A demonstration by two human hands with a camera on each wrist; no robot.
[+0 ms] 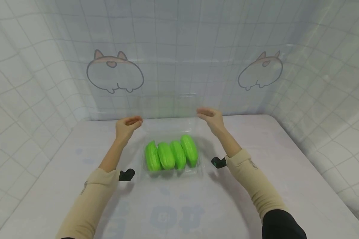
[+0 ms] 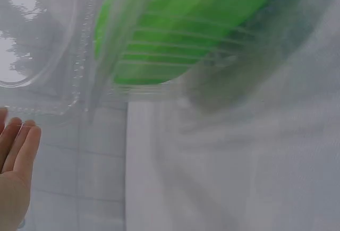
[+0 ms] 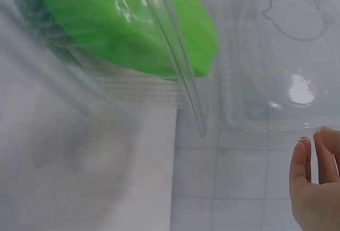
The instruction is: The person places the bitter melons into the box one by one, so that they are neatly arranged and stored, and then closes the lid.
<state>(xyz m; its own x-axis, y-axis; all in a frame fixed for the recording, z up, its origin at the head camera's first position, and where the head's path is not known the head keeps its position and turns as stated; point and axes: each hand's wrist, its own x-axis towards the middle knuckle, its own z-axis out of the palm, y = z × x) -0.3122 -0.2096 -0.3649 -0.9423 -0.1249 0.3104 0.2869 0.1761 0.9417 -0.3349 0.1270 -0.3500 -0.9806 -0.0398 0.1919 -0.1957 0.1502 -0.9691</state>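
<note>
A clear plastic box (image 1: 194, 170) lies on the table, holding several bright green, ribbed, gourd-like pieces (image 1: 166, 156) side by side. Its clear lid (image 3: 265, 82) stands raised at the back, faint in the head view. My left hand (image 1: 128, 128) is at the lid's left edge, thumb and fingers pinching near the corner; in the left wrist view its fingertips (image 2: 29, 123) meet that edge. On the opposite side my right hand (image 1: 213, 120) pinches the lid's right edge, thumb and fingertips drawn together at the rim in the right wrist view.
A pale tabletop (image 1: 164, 205) surrounds the box, with white, grid-patterned curtain (image 1: 179, 49) behind it and at both sides. Dark wrist-camera mounts (image 1: 127, 175) stick out from the beige sleeves (image 1: 254, 179) beside the box.
</note>
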